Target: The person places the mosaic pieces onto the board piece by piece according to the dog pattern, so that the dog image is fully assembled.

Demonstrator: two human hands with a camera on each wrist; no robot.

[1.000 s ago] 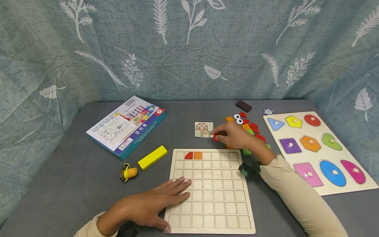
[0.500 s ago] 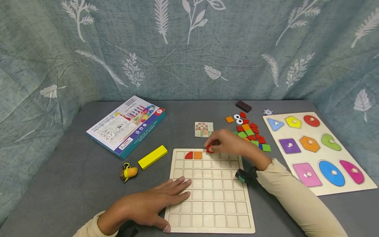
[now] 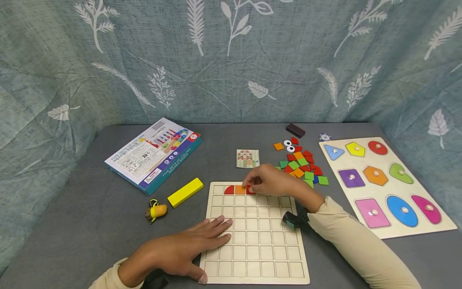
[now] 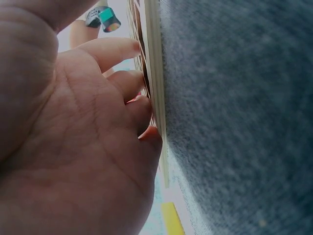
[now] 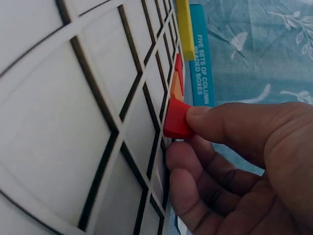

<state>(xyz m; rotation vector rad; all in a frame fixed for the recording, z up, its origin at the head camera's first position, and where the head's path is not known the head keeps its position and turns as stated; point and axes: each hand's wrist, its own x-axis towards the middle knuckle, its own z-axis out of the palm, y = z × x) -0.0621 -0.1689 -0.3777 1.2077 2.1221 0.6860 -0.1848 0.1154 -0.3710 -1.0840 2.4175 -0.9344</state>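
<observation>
A wooden grid board (image 3: 260, 241) lies in front of the person. In its far row sit a red quarter-circle tile (image 3: 229, 190) and, beside it, an orange square tile (image 3: 240, 190). My right hand (image 3: 276, 182) pinches a red tile (image 5: 177, 119) between thumb and fingers, right at the cell to the right of the orange one. Fingers cover part of that tile in the head view. My left hand (image 3: 189, 249) rests with spread, straight fingers on the board's near left edge, its thumb by the near corner.
Behind the board lies a small pattern card (image 3: 248, 159). Loose coloured tiles (image 3: 298, 162) are heaped to its right, near a knobbed shape puzzle (image 3: 386, 188). On the left are a boxed set (image 3: 155, 154), a yellow block (image 3: 185, 192) and a small toy figure (image 3: 157, 210).
My right hand has carried the red tile from beside the card leftward and nearer, onto the board's far row next to the orange tile. The left hand stays in place.
</observation>
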